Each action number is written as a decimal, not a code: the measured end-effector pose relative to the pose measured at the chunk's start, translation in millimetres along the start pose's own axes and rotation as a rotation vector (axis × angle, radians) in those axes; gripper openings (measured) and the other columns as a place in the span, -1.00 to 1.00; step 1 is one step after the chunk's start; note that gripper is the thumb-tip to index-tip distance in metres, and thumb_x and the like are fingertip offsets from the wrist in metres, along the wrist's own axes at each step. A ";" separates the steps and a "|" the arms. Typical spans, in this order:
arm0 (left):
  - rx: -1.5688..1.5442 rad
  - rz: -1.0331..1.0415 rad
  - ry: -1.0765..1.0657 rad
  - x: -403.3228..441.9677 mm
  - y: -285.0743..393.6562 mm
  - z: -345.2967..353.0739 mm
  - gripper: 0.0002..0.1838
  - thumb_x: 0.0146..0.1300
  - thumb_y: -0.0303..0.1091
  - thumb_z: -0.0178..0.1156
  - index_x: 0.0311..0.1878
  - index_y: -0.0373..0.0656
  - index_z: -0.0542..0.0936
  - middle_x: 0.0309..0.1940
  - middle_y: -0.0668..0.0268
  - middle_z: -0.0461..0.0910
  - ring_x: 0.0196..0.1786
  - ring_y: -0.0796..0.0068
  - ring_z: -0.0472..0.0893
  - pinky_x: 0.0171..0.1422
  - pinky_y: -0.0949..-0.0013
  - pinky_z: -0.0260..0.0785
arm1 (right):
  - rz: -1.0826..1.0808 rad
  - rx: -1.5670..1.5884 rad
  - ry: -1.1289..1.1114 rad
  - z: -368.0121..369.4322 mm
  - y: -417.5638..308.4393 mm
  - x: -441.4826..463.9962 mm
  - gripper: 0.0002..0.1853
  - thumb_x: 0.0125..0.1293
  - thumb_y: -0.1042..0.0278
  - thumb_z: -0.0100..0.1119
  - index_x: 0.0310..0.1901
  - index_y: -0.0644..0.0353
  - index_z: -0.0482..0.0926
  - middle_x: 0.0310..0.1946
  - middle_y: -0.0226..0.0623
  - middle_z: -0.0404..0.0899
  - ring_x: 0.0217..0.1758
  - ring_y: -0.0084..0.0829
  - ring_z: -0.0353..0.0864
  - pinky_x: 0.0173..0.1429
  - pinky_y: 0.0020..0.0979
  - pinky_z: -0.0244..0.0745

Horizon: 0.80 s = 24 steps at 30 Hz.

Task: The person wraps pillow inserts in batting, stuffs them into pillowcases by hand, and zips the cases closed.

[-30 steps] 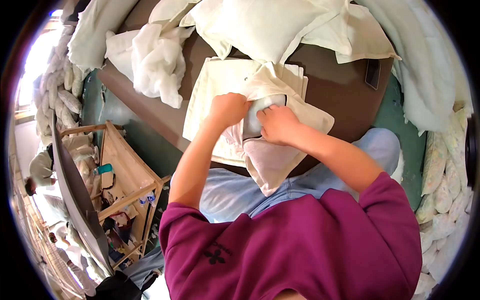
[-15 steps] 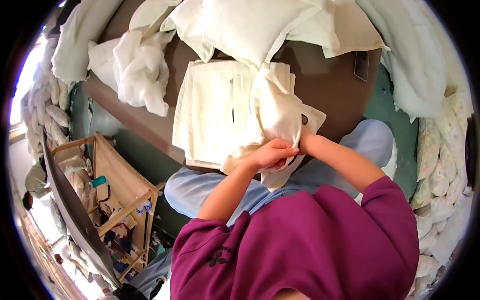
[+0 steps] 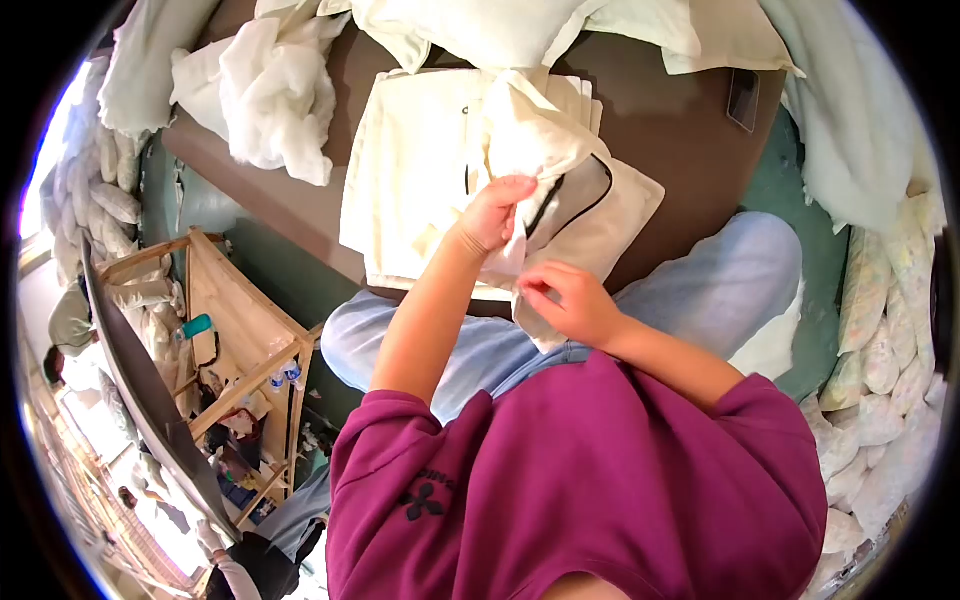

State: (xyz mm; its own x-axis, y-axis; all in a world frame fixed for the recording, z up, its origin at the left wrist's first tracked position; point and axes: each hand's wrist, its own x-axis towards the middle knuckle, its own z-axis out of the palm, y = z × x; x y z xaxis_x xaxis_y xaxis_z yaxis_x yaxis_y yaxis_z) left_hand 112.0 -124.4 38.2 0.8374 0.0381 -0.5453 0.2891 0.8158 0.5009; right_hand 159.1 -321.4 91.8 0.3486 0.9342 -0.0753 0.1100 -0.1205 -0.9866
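Observation:
A cream cushion cover lies unzipped over my lap and the table edge, its black-edged zip opening gaping. My left hand is closed on the cover's fabric beside the opening, thumb on top. Lower down, my right hand is loosely curled near the cover's hanging corner, a gap between thumb and fingers. I cannot make out anything in it. Under the cover is a stack of folded cream covers, one with a dark zip.
Cream cushions lie at the back of the brown table. White stuffing is at the left, a phone at the right. A wooden frame stands on the left floor. Filled bags are piled on the right.
My left hand has moved up and away from my right hand, holding the cover. My right hand has come out from the cover's side towards my lap. The zip opening now shows wide.

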 end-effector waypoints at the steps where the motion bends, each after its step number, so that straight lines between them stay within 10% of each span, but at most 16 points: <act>1: -0.062 0.031 -0.031 -0.9 -0.6 -4.1 -0.83 0.37 -0.22 0.14 -0.28 -0.08 0.56 -0.69 0.52 0.49 -0.78 0.77 0.34 -0.77 0.68 0.07 | -0.013 -0.064 0.047 9.1 17.9 2.5 -0.88 0.16 0.46 0.22 -0.26 0.26 0.59 -0.37 -0.16 0.58 -0.28 -0.15 0.61 -0.18 -0.25 0.50; 24: -0.079 0.132 0.035 -10.0 3.2 8.2 -0.78 0.40 -0.27 0.07 -0.29 -0.19 0.57 -0.57 0.41 0.57 -0.75 0.80 0.27 -0.74 0.69 0.04 | 0.140 -0.327 0.083 -1.6 15.7 32.8 -0.84 0.26 0.29 0.14 -0.16 0.10 0.56 -0.40 -0.23 0.68 -0.34 -0.16 0.67 -0.28 -0.19 0.51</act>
State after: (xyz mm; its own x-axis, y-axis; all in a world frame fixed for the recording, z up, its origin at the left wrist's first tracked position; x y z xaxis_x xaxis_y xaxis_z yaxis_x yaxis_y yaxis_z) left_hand 108.3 -126.9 50.7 0.8484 0.1674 -0.5022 0.1388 0.8451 0.5162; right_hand 173.7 -293.1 74.1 0.4540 0.8723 -0.1813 0.3428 -0.3589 -0.8682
